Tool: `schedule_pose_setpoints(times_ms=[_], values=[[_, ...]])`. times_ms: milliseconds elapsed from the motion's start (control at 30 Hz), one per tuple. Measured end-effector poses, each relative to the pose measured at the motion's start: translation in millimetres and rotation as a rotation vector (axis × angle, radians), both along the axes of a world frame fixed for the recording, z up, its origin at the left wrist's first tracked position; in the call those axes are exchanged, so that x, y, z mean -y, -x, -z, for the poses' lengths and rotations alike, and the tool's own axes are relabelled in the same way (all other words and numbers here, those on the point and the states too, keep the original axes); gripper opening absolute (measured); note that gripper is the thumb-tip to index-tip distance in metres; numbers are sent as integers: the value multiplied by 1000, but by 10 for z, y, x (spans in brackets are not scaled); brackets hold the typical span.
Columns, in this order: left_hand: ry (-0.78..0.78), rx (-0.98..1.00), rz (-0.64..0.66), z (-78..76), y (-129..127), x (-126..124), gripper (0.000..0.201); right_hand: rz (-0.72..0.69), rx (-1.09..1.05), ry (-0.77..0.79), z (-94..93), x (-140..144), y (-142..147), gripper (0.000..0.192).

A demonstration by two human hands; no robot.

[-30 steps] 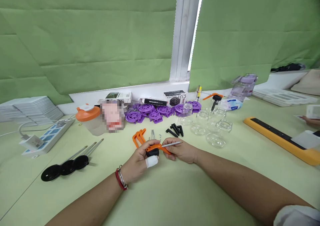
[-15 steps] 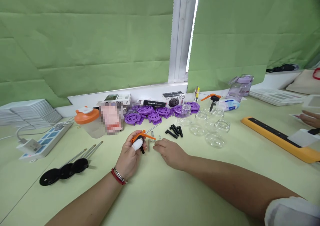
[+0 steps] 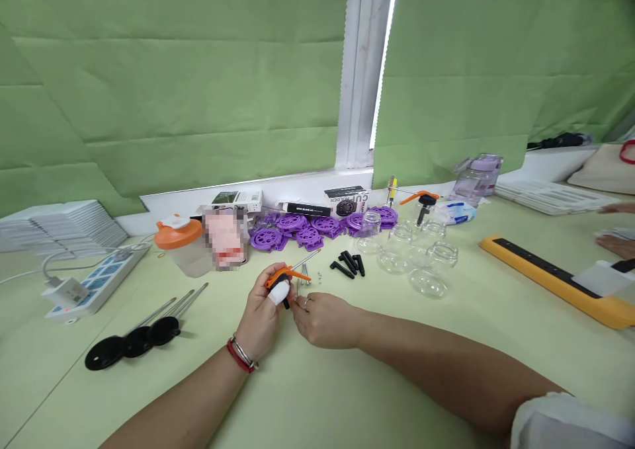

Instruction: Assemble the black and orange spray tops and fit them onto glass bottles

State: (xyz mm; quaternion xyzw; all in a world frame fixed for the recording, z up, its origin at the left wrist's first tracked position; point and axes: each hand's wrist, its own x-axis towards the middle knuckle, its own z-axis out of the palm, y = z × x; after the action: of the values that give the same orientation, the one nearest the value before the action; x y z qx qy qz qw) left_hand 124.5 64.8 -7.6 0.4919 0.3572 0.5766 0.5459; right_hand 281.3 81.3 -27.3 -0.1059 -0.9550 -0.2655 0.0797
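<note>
One orange-and-black assembly [image 3: 282,273] shows in the head view, clamped in the left hand [image 3: 260,313] above the tabletop [image 3: 307,396]; the right hand [image 3: 325,320] is bunched just beside it, near metal pins [image 3: 306,274], its grip impossible to tell.

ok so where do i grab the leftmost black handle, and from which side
Pinch the leftmost black handle around mid-shaft, probably from above and the near side: its long, slim shaft lies on the table, while the other black handles crowd its far side.
</note>
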Motion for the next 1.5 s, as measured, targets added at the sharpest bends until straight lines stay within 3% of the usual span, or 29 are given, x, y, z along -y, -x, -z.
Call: schedule_pose_setpoints(times_ms=[300,600,1000,1333,1433,1500], values=[[-8,-3,14,36,24,-29,32,125,-20,113,2,-50,3,32],[-2,-5,17,66,45,-53,35,133,-11,101,-1,-102,14,28],[24,-60,-8,74,55,-39,37,-95,34,53,-104,87,-19,21],[-26,-234,47,69,53,17,40,-132,37,137,-168,244,-24,17],[-7,-242,97,73,71,17,41,-114,-188,319,-317,270,-66,17],[-18,-255,123,71,73,19,41,-94,-534,540,-458,276,-117,15]])
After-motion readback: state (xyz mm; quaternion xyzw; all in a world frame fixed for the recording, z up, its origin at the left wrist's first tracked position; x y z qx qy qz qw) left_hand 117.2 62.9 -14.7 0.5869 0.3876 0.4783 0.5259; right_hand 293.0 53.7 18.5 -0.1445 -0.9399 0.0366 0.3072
